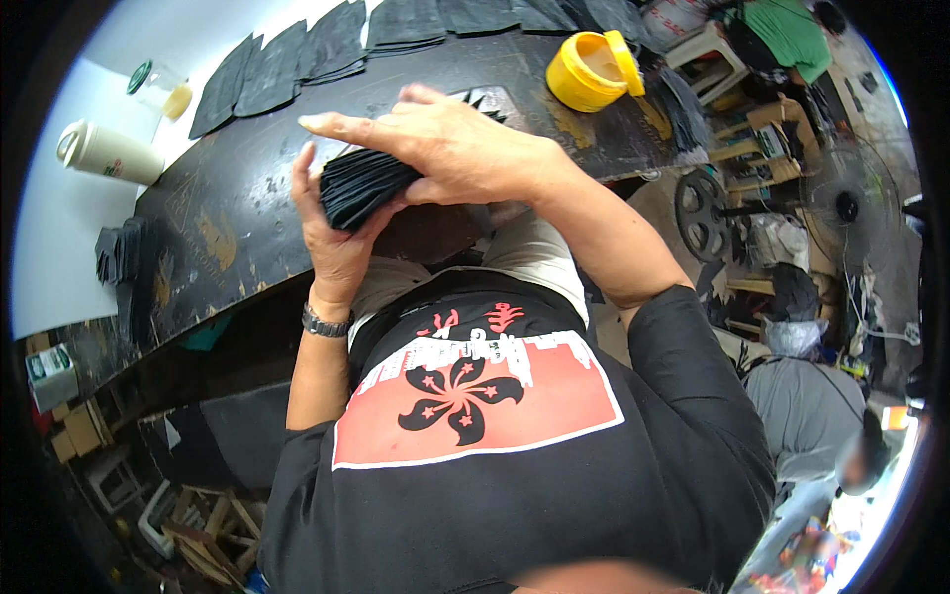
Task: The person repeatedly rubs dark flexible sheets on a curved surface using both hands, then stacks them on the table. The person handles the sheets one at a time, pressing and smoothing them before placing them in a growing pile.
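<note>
A thick stack of black, thin, flat pieces (361,186), which look like fabric, is held between my hands above the table's near edge. My left hand (334,233) cups its left end from below, thumb and fingers closed around the side. Across the top lies my right hand (460,150), its index finger stretched to the left and its thumb pressed along the near side of the stack. The layered edges fan out toward me. Behind my right hand, a shiny plate-like patch (492,102) shows partly on the dark table (257,188).
Several piles of black pieces (332,42) line the table's far edge. An open yellow tub (584,74) stands at far right. To the left are a pale flask (109,151), a jar (161,91) and a small black bundle (121,252). A fan (846,206) and two people are at right.
</note>
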A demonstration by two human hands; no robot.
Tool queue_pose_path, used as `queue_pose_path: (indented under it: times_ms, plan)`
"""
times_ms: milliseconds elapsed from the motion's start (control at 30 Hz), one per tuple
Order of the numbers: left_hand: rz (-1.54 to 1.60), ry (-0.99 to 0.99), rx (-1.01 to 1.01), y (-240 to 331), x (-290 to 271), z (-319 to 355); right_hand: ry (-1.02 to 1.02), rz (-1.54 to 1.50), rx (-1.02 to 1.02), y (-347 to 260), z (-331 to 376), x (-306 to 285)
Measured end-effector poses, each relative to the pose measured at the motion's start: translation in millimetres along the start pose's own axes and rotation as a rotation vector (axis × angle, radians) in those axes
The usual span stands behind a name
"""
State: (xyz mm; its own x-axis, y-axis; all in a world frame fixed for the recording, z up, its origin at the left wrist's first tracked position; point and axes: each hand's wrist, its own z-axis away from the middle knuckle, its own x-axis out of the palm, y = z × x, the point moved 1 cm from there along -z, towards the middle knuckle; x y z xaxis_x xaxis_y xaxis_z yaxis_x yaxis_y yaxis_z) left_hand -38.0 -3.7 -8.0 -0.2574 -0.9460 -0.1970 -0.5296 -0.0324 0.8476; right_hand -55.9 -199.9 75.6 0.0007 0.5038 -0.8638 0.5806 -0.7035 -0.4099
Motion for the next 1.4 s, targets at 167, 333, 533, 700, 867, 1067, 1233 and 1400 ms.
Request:
queue_pose_path:
  times_ms: [167,333,533,700,867,1067,1233,1400]
  plan:
    - [-0.024,0.028,-0.057,7.6,-2.8,-1.4,0.148,-0.039,0.062,-13.4,4.7,1.6]
    - [0.45,0.107,-0.241,7.8,-6.0,-1.7,0.517,-0.45,0.11,-28.0,8.6,3.9]
    - [0.607,-0.079,-0.478,26.9,1.9,10.1,0.934,-1.03,0.174,-37.0,-8.7,29.8]
    - [0.471,-0.283,-0.437,41.8,-5.9,-17.0,1.062,-1.26,0.193,-28.4,-1.2,21.2]
    - [0.355,-0.497,-0.373,32.8,-16.4,-48.5,1.055,-1.073,0.322,15.3,16.4,0.2]
    - [0.046,-0.56,-0.659,6.5,-3.9,-62.4,0.77,-0.722,0.718,40.4,57.6,21.8]
    - [-0.253,-0.622,-0.547,19.2,-6.4,-63.0,0.728,-0.64,0.729,52.4,65.5,22.2]
    - [-0.33,-0.419,-0.34,21.8,-10.8,-70.2,0.657,-0.192,0.701,53.2,60.5,16.2]
